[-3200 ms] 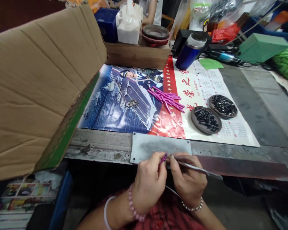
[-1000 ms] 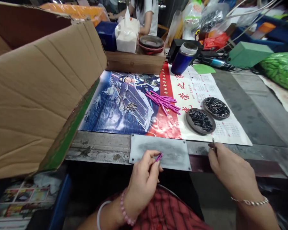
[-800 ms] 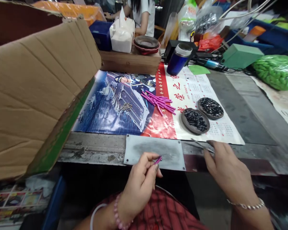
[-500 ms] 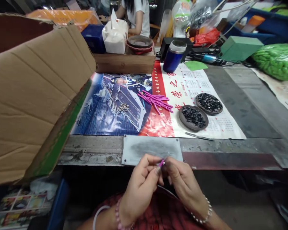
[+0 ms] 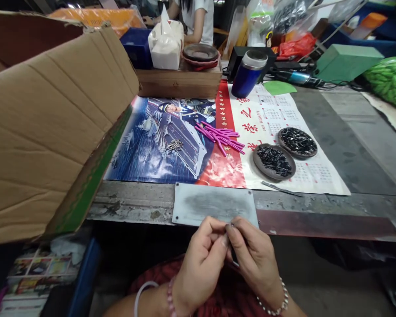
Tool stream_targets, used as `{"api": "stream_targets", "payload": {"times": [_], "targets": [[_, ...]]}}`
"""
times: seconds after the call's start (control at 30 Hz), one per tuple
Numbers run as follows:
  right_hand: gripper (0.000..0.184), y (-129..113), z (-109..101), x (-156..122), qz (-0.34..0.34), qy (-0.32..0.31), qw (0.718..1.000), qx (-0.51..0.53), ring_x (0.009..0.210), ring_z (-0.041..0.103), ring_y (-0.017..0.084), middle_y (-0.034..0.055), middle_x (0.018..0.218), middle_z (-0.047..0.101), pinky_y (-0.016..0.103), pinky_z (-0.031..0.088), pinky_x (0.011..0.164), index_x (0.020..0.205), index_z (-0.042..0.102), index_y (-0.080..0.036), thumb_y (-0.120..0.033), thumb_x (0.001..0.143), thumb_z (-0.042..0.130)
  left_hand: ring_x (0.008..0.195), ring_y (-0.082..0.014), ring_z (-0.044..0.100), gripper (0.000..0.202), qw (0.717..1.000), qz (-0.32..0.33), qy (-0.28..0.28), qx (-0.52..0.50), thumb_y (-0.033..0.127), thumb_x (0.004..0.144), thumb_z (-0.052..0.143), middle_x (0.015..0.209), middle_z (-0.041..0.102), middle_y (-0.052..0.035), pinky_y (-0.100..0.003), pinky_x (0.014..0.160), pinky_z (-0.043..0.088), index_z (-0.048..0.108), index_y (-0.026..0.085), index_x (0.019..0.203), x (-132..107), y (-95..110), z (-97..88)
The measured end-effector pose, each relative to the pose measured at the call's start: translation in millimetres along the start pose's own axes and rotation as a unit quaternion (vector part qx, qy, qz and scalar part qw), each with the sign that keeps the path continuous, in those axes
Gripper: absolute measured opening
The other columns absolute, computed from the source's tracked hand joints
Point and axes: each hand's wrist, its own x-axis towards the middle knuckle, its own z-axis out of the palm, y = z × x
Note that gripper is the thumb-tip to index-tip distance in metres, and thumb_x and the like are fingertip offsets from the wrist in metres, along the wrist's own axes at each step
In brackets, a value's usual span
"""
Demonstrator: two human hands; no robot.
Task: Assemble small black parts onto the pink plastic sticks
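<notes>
My left hand (image 5: 204,259) and my right hand (image 5: 255,259) meet fingertip to fingertip in front of the table edge, both pinched closed. Between them the fingers hide the thin pink stick seen in my left hand a moment earlier. What my right fingers pinch is too small to make out. Just beyond the hands lies a grey plate (image 5: 214,202) with a dark smudge. Farther back, a loose pile of pink sticks (image 5: 221,136) rests on a printed calendar poster (image 5: 145,167), beside a cluster of small shiny metal pieces (image 5: 174,145).
Two shallow dishes, a near one (image 5: 277,177) and a far one (image 5: 303,155), hold small black pieces. Tweezers (image 5: 280,189) lie before them. A cardboard box (image 5: 59,119) stands left; a blue cup (image 5: 246,79) and tissue pack (image 5: 166,48) stand behind. Another person (image 5: 201,22) sits opposite.
My fingertips have closed together, covering the pink stick that showed between them. The whole view has shifted slightly, so the table things appear farther right.
</notes>
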Motion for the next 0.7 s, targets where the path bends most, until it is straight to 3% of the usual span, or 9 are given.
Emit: {"api": "stream_targets", "payload": {"times": [0.13,0.23,0.3,0.37,0.43,0.5,0.57,0.63,0.7], "targets": [[0.024,-5,-3,0,0.060,-0.010,0.996,0.070,0.059,0.054,0.012,-0.0021,0.069,0.055,0.021,0.045,0.054,0.077,0.057,-0.020,-0.027,0.099,0.053,0.059,-0.0068,0.042,0.024,1.000,0.011,-0.011,0.001,0.041,0.099,0.058,0.071,0.051,0.0043,-0.017,0.057,0.036,0.056,0.018,0.103,0,2,2.8],[0.015,-5,-13,2,0.067,-0.021,0.993,0.091,0.065,0.060,0.014,0.0006,0.080,0.060,0.023,0.050,0.057,0.085,0.060,-0.021,-0.028,0.098,0.056,0.060,-0.0077,0.044,0.019,0.999,0.021,-0.010,0.037,0.036,0.101,0.054,0.071,0.051,0.0042,-0.019,0.059,0.038,0.057,0.018,0.106,-1,7,1.5],[0.011,2,-29,6,0.049,0.011,0.998,0.029,0.069,0.063,0.016,0.0026,0.087,0.064,0.024,0.053,0.061,0.095,0.063,-0.022,-0.029,0.098,0.055,0.063,-0.0097,0.050,0.018,0.993,0.039,-0.004,0.107,0.030,0.102,0.049,0.072,0.055,0.0025,-0.021,0.063,0.041,0.059,0.017,0.111,-1,11,-2.4],[0.013,15,-52,14,0.033,0.076,0.989,-0.120,0.072,0.065,0.018,0.0054,0.092,0.068,0.029,0.054,0.067,0.104,0.063,-0.022,-0.030,0.098,0.054,0.067,-0.0120,0.057,0.023,0.976,0.064,-0.001,0.208,0.024,0.102,0.045,0.074,0.061,0.0004,-0.023,0.068,0.044,0.060,0.017,0.118,-2,14,-7.9],[0.021,31,-76,23,-0.001,0.088,0.943,-0.320,0.075,0.067,0.024,0.0098,0.092,0.069,0.037,0.054,0.073,0.109,0.063,-0.019,-0.033,0.097,0.055,0.072,-0.0144,0.063,0.027,0.947,0.095,0.006,0.308,0.020,0.101,0.045,0.078,0.067,-0.0019,-0.025,0.071,0.047,0.060,0.016,0.123,-2,16,-13.3],[0.025,46,-96,32,-0.013,0.034,0.867,-0.497,0.082,0.068,0.032,0.0164,0.094,0.069,0.041,0.052,0.070,0.112,0.061,-0.014,-0.028,0.097,0.047,0.077,-0.0174,0.069,0.029,0.913,0.131,0.017,0.387,0.018,0.100,0.045,0.084,0.072,-0.0049,-0.028,0.075,0.050,0.061,0.016,0.125,-1,16,-17.1],[0.024,57,-109,39,-0.012,-0.031,0.799,-0.600,0.080,0.067,0.035,0.0181,0.088,0.068,0.040,0.050,0.065,0.109,0.059,-0.013,-0.018,0.094,0.042,0.083,-0.0201,0.072,0.030,0.883,0.166,0.027,0.439,0.016,0.100,0.045,0.092,0.075,-0.0084,-0.030,0.079,0.053,0.061,0.014,0.124,0,17,-18.9],[0.021,63,-116,44,-0.009,-0.077,0.761,-0.644,0.075,0.067,0.032,0.0155,0.081,0.066,0.037,0.047,0.062,0.101,0.059,-0.016,-0.010,0.090,0.042,0.087,-0.0221,0.074,0.029,0.859,0.191,0.032,0.474,0.013,0.099,0.044,0.099,0.077,-0.0111,-0.031,0.081,0.055,0.061,0.012,0.123,1,18,-19.2],[0.016,67,-120,47,-0.005,-0.100,0.751,-0.653,0.072,0.067,0.029,0.0131,0.079,0.063,0.034,0.044,0.059,0.092,0.057,-0.018,-0.007,0.089,0.045,0.088,-0.0230,0.075,0.029,0.842,0.202,0.037,0.500,0.012,0.099,0.045,0.103,0.077,-0.0113,-0.031,0.080,0.057,0.061,0.013,0.123,2,19,-19.2]]}}
